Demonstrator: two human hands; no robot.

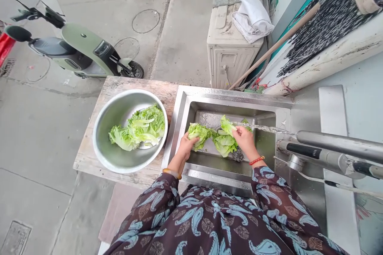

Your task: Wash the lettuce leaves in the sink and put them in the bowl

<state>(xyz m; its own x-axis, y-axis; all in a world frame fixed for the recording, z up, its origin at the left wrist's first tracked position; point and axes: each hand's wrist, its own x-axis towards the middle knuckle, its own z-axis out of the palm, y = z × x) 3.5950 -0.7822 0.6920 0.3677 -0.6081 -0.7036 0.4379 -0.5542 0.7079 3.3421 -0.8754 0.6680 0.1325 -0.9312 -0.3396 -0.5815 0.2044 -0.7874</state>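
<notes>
My left hand (186, 146) is closed around a bunch of green lettuce leaves (200, 134) over the left part of the steel sink (196, 167). Pinched in my right hand (244, 140) is a lettuce leaf (227, 125), close to the stream of water (263, 128) from the tap (323, 143). Loose lettuce (224, 144) lies in the basin between the two hands. Just below it, by my right wrist, is a dark wire scourer (238, 154). To the left, a metal bowl (100, 143) holds more lettuce leaves (143, 127).
The bowl stands on a worn wooden board (86, 155) against the sink's left edge. Beyond the sink are a boxy outdoor unit (233, 57) with a white cloth (253, 16) on top, a leaning wooden pole (281, 42) and a parked green scooter (83, 48).
</notes>
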